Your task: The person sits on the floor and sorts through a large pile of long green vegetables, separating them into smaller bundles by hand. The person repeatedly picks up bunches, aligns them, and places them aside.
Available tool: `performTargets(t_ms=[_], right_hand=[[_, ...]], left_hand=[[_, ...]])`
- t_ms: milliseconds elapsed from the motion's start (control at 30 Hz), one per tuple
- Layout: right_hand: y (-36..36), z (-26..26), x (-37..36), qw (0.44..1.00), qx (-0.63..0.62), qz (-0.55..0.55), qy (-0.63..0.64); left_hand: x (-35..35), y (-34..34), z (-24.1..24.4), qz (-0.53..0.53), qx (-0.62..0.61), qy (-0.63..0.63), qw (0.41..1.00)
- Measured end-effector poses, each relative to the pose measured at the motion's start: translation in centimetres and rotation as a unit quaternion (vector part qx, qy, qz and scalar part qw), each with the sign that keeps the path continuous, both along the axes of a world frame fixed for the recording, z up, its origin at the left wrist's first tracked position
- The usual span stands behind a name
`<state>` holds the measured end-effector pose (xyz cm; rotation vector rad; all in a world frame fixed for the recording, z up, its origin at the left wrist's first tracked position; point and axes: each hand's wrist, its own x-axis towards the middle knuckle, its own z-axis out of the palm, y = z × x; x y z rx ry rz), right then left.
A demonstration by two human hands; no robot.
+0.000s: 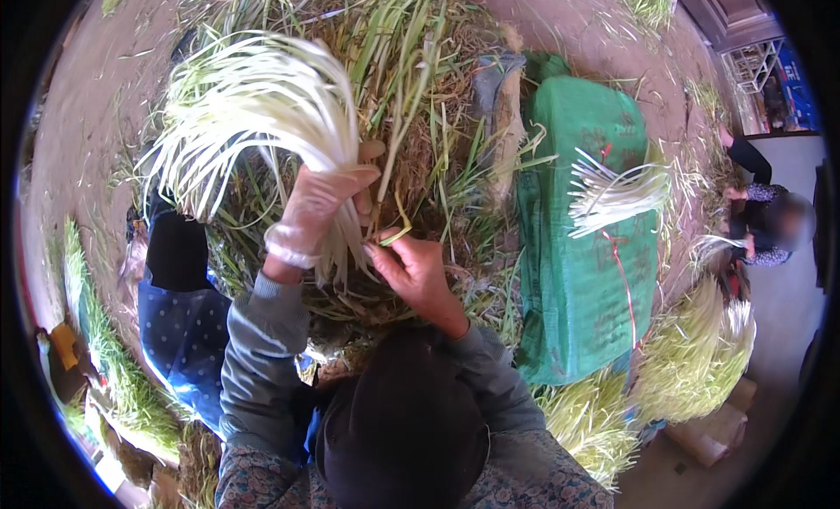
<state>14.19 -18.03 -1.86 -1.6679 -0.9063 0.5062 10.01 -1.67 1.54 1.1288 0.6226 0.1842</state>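
In a thin translucent glove, my left hand [315, 213] grips a thick bundle of long pale stalks [262, 108], which look like blanched chives. The stalks fan out to the upper left, and their other ends hang below my fist. Close beside it, my bare right hand [417, 269] pinches a thin yellow-green leaf [399, 233] between thumb and fingers. The fingertips are near the bundle's lower ends; whether they touch it I cannot tell. Beneath both hands spreads a heap of loose green leaves and brown trimmings [420, 141].
At the right lies a green woven sack [590, 266] with a small bunch of white stalks [620, 194] on top. Piles of yellow-green stalks [689, 358] lie beyond it. Another person [768, 213] sits at the far right, holding stalks. More greens [118, 351] lie at the left.
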Motion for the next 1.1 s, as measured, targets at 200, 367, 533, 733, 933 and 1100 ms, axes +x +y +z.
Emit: performTargets(t_ms=[200,367,533,733,933,1100], right_hand=[[-0.5,-1.4,-0.9,0.996,0.002,0.026,-0.081],[-5.0,-3.6,-3.2,0.952,-0.196,0.186,-0.147],[-9.6,-4.7,-1.3,0.964,-0.169,0.156,-0.132],[0.3,2.0,3.5,0.910,0.014,0.024,0.413],[5.3,-0.3,1.5,0.843,0.112,-0.018,0.525],[-5.3,-7.8,1.1,0.968,-0.149,-0.152,0.136]], left_hand=[[2.3,-0.6,-4.3,-0.028,0.049,-0.032,0.998],[0.6,0.0,-2.4,0.071,-0.041,0.005,0.997],[-2.5,0.5,2.2,0.078,-0.054,0.024,0.995],[-4.2,-1.2,2.6,0.126,-0.054,0.054,0.989],[-4.8,-1.2,1.8,0.114,-0.066,0.058,0.990],[-5.4,-0.4,0.5,0.110,-0.111,0.013,0.988]])
